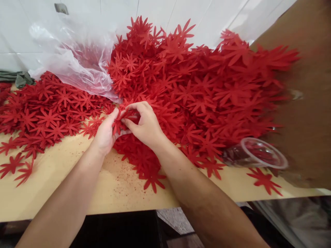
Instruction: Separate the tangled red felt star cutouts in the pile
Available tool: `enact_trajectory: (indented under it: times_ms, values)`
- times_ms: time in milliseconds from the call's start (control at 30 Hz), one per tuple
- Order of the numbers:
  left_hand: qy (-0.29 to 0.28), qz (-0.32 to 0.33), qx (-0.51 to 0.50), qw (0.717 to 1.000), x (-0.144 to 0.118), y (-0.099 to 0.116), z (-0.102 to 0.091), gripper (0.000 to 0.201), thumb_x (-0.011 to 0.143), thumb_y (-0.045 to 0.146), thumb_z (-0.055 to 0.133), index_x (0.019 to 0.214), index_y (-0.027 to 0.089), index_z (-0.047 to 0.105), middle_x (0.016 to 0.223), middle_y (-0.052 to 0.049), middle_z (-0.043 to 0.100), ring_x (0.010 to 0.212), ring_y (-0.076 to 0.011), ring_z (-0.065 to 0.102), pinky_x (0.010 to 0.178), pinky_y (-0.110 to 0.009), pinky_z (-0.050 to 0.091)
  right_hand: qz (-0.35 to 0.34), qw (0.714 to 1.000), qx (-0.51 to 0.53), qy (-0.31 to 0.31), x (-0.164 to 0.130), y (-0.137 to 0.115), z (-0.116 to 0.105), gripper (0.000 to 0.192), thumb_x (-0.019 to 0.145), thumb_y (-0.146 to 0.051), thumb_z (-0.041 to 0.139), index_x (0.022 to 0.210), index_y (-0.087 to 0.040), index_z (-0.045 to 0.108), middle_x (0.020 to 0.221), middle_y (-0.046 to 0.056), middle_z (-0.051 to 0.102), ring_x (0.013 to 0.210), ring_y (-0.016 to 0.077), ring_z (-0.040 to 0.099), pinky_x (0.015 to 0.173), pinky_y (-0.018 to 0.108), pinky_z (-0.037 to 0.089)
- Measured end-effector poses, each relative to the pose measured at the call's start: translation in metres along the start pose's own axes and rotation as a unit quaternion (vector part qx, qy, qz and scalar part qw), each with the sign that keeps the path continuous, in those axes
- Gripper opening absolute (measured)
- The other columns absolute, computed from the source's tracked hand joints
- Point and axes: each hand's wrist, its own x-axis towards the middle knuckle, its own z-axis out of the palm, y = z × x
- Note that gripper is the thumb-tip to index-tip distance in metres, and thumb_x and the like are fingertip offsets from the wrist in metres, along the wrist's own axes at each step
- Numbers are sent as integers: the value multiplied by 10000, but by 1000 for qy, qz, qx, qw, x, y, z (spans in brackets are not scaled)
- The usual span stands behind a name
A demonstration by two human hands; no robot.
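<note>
A red flower-shaped cutout point(119, 124) with narrow petals is held between my two hands, above the tabletop. My left hand point(104, 134) grips it from the left, thumb up along its edge. From the right, my right hand point(145, 124) pinches it, with thumb and forefinger on the petals. Whether it is one piece or several stacked together I cannot tell. Just beyond and to the right rises a large heap of the same red cutouts point(186, 93). A lower, flatter pile point(51, 113) spreads out on the left.
A clear plastic bag point(80, 69) lies over the back of the left pile. On the right, a clear plastic cup point(258, 153) rests on its side by a brown cardboard panel point(307, 103). Red crumbs dot the yellowish table point(103, 193). White wall panels point(207, 13) stand behind.
</note>
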Motion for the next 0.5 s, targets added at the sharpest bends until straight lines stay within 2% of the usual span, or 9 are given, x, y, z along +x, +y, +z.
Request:
enact_trajectory:
  times_ms: [133, 200, 300, 400, 500]
  values:
    - [-21, 0, -8, 1000, -4, 1, 5, 146, 744, 147, 528, 850, 129, 628, 786, -23, 696, 808, -139, 662, 845, -339, 529, 0, 999, 11, 35, 5, 3, -7, 80, 698, -156, 572, 766, -188, 545, 832, 40, 563, 844, 182, 535, 830, 384, 444]
    - [-26, -13, 4, 1000, -5, 1, 6, 216, 733, 63, 495, 893, 130, 622, 791, -24, 700, 793, -132, 670, 861, -352, 523, -7, 998, 22, 57, 8, 4, -11, 37, 724, -154, 533, 737, -188, 528, 793, 31, 555, 808, 169, 538, 795, 363, 452]
    - [-13, -35, 36, 999, -3, 1, 6, 269, 794, 81, 447, 1006, 136, 603, 817, -53, 712, 791, -145, 682, 843, -370, 523, 6, 994, 43, 101, 11, 11, -19, 26, 768, -186, 490, 780, -191, 513, 789, 26, 556, 760, 152, 544, 749, 346, 468]
    - [14, -27, 55, 998, -2, 1, 5, 271, 837, 182, 469, 1085, 143, 573, 881, -80, 718, 799, -158, 686, 824, -373, 522, 7, 987, -7, 161, 15, 26, -28, 163, 775, -167, 457, 915, -197, 535, 935, 64, 581, 895, 184, 550, 836, 403, 458]
    - [30, 3, 54, 998, -2, -1, 4, 280, 848, 263, 483, 1078, 139, 584, 984, -94, 707, 849, -156, 678, 843, -346, 512, -25, 975, -103, 194, 16, 32, -36, 309, 745, -122, 468, 1024, -220, 561, 1148, 85, 553, 1137, 243, 458, 1000, 508, 339]
